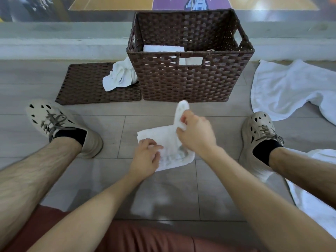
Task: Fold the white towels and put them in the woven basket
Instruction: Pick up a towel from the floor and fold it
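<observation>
A small white towel (167, 139) lies on the tiled floor between my feet, partly folded. My left hand (147, 155) presses on its near left part with fingers curled onto the cloth. My right hand (196, 132) pinches the towel's far edge and lifts it, so a flap stands up in front of the basket. The dark brown woven basket (190, 82) stands just beyond, with a folded white towel (163, 48) inside at its back left.
The basket's woven lid (85, 86) lies flat to its left with a crumpled white towel (121, 75) on it. A large white towel (291, 88) is spread on the floor at the right, another white cloth (312, 202) under my right leg. My shoes flank the work area.
</observation>
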The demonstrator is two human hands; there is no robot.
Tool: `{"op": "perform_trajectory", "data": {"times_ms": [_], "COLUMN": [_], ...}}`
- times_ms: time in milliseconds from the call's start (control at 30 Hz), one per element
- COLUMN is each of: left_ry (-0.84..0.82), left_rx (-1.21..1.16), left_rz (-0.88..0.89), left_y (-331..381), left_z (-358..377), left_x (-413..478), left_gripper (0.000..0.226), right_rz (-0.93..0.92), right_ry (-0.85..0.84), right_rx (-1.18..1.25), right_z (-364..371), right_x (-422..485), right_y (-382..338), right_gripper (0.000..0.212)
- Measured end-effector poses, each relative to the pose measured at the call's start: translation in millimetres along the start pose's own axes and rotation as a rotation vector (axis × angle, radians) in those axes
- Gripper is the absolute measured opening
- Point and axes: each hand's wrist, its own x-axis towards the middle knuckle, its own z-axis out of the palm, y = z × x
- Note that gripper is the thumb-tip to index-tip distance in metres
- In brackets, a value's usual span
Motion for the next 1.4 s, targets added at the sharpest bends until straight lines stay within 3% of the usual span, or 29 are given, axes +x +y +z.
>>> {"op": "perform_trajectory", "data": {"times_ms": [100,133,167,233,300,400,467,600,700,833,1000,1133,1200,1267,1333,1400], "left_ry": [0.113,0.119,0.116,0.051,0.029,0.106,0.137,-0.005,0.036,-0.005,-0.202,-0.143,-0.131,-0.142,-0.092,0.014], "left_rx": [-0.670,-0.845,-0.978,-1.018,-0.840,-0.706,-0.675,-0.287,-0.234,-0.605,-1.095,-1.274,-1.234,-1.070,-0.792,-0.472], "left_rz": [-0.671,-0.843,-0.935,-0.962,-0.915,-0.938,-1.002,-0.874,-0.800,-0.974,-0.950,-0.795,-0.720,-0.582,-0.379,-0.115], "left_y": [3,-5,-11,-17,-14,-11,-13,-16,-17,-14,7,12,23,38,54,68], "left_z": [-24,-31,-38,-52,-61,-53,-50,-50,-47,-53,-69,-72,-83,-99,-115,-123], "left_x": [20,28,33,39,42,43,47,45,43,49,51,60,67,74,83,89], "left_gripper": [0.045,0.057,0.072,0.089,0.078,0.051,0.045,0.054,0.035,0.042,0.034,0.087,0.088,0.070,0.051,0.033], "right_rz": [-0.144,-0.113,-0.073,0.054,0.224,0.403,0.466,0.533,0.589,0.716,0.606,0.489,0.454,0.404,0.421,0.528], "right_ry": [-0.500,-0.588,-0.538,-0.211,-0.045,-0.230,-0.300,-0.337,-0.426,-0.556,-0.539,-0.476,-0.446,-0.408,-0.377,-0.385], "right_rx": [0.231,0.301,0.309,0.219,0.183,0.231,0.283,0.408,0.492,0.853,1.014,1.031,0.970,0.819,0.679,0.790], "right_z": [21,30,38,52,60,71,74,85,91,90,73,42,22,4,-11,-22], "right_x": [-17,-19,-18,-8,0,11,14,25,36,38,32,33,35,36,36,36], "right_y": [-29,-26,-18,9,35,50,46,38,34,38,49,54,55,58,62,66], "right_gripper": [0.030,0.028,0.028,0.021,0.016,0.050,0.059,0.062,0.068,0.073,0.059,0.052,0.046,0.049,0.045,0.037]}}
